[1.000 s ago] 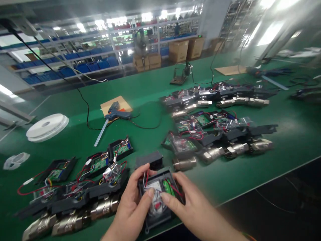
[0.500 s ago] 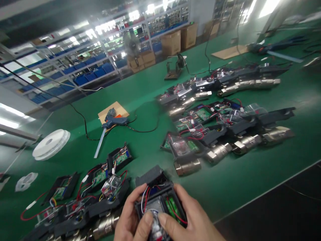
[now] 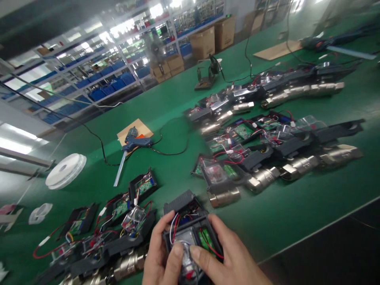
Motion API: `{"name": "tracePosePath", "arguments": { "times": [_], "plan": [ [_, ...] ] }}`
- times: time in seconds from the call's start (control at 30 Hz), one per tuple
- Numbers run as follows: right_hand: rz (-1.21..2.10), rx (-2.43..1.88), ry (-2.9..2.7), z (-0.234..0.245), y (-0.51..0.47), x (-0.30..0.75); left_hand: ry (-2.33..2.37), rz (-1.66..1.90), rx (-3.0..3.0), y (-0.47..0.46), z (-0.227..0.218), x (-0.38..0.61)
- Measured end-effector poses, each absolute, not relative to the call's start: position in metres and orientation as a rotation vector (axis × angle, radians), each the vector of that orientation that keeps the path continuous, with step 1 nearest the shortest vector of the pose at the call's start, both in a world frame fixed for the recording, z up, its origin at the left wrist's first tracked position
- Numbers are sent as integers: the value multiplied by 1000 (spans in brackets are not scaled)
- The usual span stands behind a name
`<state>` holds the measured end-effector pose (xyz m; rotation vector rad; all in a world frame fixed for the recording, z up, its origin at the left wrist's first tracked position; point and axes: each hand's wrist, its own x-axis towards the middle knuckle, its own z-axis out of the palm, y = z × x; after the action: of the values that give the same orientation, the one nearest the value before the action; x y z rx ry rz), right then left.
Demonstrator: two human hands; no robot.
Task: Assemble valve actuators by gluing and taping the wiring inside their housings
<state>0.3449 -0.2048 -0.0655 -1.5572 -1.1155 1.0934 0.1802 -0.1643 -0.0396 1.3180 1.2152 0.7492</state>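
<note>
Both my hands hold one open black housing [image 3: 190,221] at the near edge of the green table [image 3: 297,206]. Inside it I see a green circuit board, red and white wires and a clear plastic part. My left hand [image 3: 162,259] grips its left side, thumb pressed on the clear part. My right hand [image 3: 228,259] wraps its right side, its thumb meeting the left thumb on the same clear part. Just left lie similar open housings on metal valve bodies [image 3: 118,241].
More wired housings on brass valves [image 3: 267,158] lie in rows to the right. A blue glue gun [image 3: 133,143] rests on cardboard, with a white tape reel [image 3: 65,171] at left. A soldering stand [image 3: 209,75], cardboard boxes and shelves with blue bins stand at the back.
The view has swung down and to the left, so my hands and the housing sit lower in the frame. Both thumbs stay pressed on the clear part.
</note>
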Motion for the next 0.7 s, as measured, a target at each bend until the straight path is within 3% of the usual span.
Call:
{"name": "tracePosePath", "arguments": {
  "times": [0.7],
  "plan": [
    [1414, -1323, -1146, -29, -201, 361, 1191, 898, 1042, -170, -47, 191]
  ]
}}
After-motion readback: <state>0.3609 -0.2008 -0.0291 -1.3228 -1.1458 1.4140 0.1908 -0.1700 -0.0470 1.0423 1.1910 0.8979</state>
